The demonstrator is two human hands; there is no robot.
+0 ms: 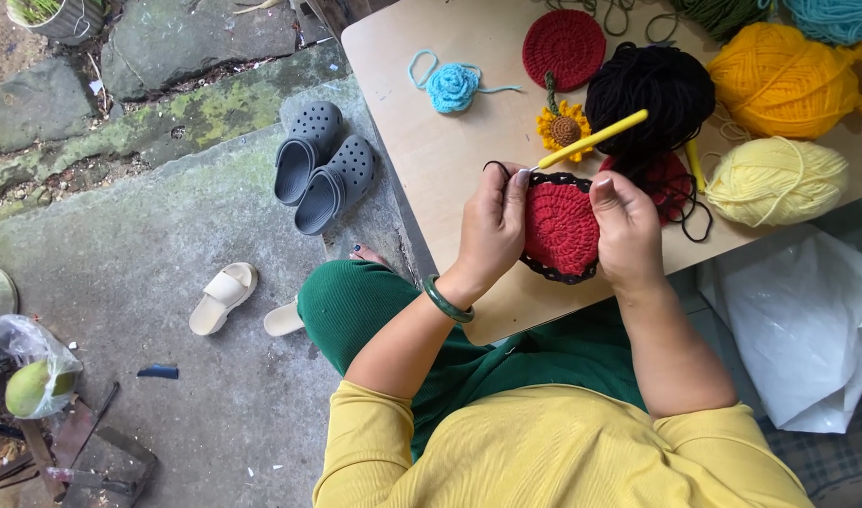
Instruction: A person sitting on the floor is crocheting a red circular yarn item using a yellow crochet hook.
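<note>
Far to the left of the grip, on the concrete ground, lay a clear bag with a green fruit [31,386], then a pair of cream sandals [226,296] and, further up, a pair of grey clogs [323,167] parked against the edge of the wooden table [431,160]. Closer in, up and left of the hands, a small blue crocheted rose [450,87] with a loose tail of yarn rested on the tabletop, and a flat red crocheted round [563,49] sat beyond it, with a little crocheted sunflower [562,128] just below that.

At the grip itself, the left hand [492,229], a green bangle [447,302] on its wrist, was closed on the left rim of the red crocheted piece [560,229], thumb and fingers pinching its black-edged border and a loop of black yarn. That piece was held just above the near edge of the table, between both hands. The right hand [626,229] was clamped on its right side, fingers curled over it. A yellow crochet hook [593,139] slanted up and to the right from the top of the piece, its working end by the left fingertips; which hand held it I could not tell.

Just above the grip sat a black yarn ball [652,94], touching the hook's far end. Right of it lay an orange yarn ball [782,80], a pale yellow yarn ball [777,181] below it, and a white plastic bag [807,320] lower right.
</note>
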